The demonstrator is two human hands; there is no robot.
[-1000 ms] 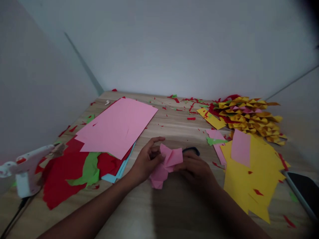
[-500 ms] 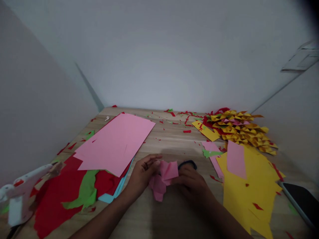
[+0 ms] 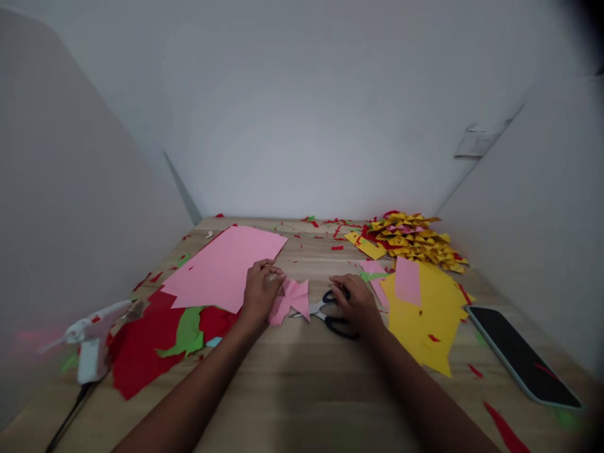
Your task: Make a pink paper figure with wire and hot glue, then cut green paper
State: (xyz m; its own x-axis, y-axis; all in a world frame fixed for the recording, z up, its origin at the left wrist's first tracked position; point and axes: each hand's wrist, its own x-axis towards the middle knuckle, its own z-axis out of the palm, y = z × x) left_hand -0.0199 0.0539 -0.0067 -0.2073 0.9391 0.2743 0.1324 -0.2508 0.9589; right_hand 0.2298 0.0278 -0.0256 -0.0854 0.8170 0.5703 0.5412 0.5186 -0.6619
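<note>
My left hand (image 3: 261,290) is closed on a folded pink paper piece (image 3: 293,299) that lies on the wooden table (image 3: 302,384). My right hand (image 3: 355,301) rests on the black handles of a pair of scissors (image 3: 331,311), fingers curled over them; the blades point left toward the pink piece. A large pink sheet (image 3: 226,265) lies just left of my left hand.
Red and green paper sheets (image 3: 151,333) lie at the left beside a white glue gun (image 3: 92,336). Yellow sheets (image 3: 427,308) with pink strips lie at the right, a pile of folded yellow pieces (image 3: 413,239) behind them. A phone (image 3: 521,355) lies at the far right.
My right hand has let go of the pink piece and moved onto the scissors. The left hand keeps the pink piece. The camera has pulled back and tilted up.
</note>
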